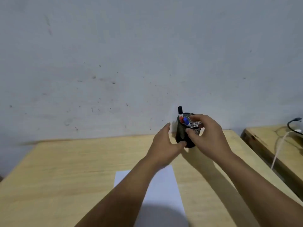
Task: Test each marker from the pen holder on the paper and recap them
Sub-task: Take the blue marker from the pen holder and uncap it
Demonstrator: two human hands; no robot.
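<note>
A black mesh pen holder [180, 131] stands near the far edge of the wooden table [65, 169], against the wall. In it stand a black-capped marker [180, 110], a red-capped marker [181, 119] and a blue-capped marker [186, 121]. My left hand [164, 145] is at the holder's left side, thumb touching its lower wall, fingers straight and just clear of it. My right hand [208, 136] grips the holder from the right, thumb on its outer wall and fingers curled over the rim close to the blue marker. A white paper sheet [165, 185] lies under my forearms.
A grey speckled wall [147, 54] rises right behind the table. To the right, across a gap, a second wooden surface [268, 145] carries a black cable [293, 122] and a white cord [278, 148].
</note>
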